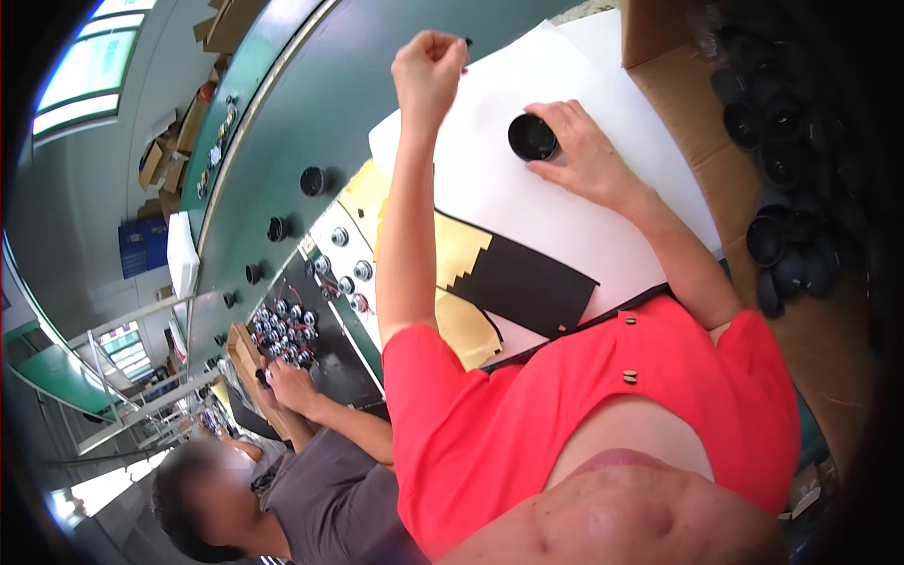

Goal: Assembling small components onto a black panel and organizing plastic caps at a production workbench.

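Observation:
My right hand [589, 155] grips a round black plastic cup [533, 138] by its side, its open mouth facing up, over white sheets [490, 179]. Raised beyond the sheets, my left hand [430, 75] is closed in a pinch. A small dark piece [468, 42] shows at its fingertips, too small to name. Close to my body lies a black sheet [527, 282] with a stepped edge, on yellow backing paper [459, 247]. More yellow paper [471, 330] lies beside it.
A cardboard box [683, 122] of black cups [782, 169] stands at right. Several black cups [314, 181] line the green bench [348, 85]. Small round speaker-like parts [287, 330] lie at left, where a co-worker's hands [287, 384] hold a dark part.

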Tool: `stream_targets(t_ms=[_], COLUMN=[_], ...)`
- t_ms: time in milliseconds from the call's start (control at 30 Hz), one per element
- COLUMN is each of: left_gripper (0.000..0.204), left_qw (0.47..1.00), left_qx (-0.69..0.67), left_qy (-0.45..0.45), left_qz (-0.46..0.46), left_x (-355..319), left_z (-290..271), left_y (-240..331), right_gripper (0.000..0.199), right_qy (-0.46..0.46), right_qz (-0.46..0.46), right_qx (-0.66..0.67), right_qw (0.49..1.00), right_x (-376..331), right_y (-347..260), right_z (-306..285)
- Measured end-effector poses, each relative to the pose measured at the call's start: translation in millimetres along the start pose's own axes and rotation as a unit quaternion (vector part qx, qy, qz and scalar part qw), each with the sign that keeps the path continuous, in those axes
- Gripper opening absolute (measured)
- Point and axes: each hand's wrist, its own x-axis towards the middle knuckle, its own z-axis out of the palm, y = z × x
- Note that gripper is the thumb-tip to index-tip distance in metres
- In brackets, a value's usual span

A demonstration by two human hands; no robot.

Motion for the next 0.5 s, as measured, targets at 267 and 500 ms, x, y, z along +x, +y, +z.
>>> stream_targets(t_ms=[267,500], left_gripper=[0.018,0.017], left_qw=[0.999,0.995], left_qx=[0.013,0.026], left_qy=[-0.049,-0.074], left_qz=[-0.021,-0.063], left_x=[159,198], left_z=[59,70], left_y=[-62,-99], right_gripper=[0.067,0.068], right_qy=[0.003,0.000], right_qz=[0.038,0.040], right_qx=[0.027,0.019], right_qw=[0.999,0.999], right_x=[3,2], right_y=[-1,-1], right_z=[-1,-2])
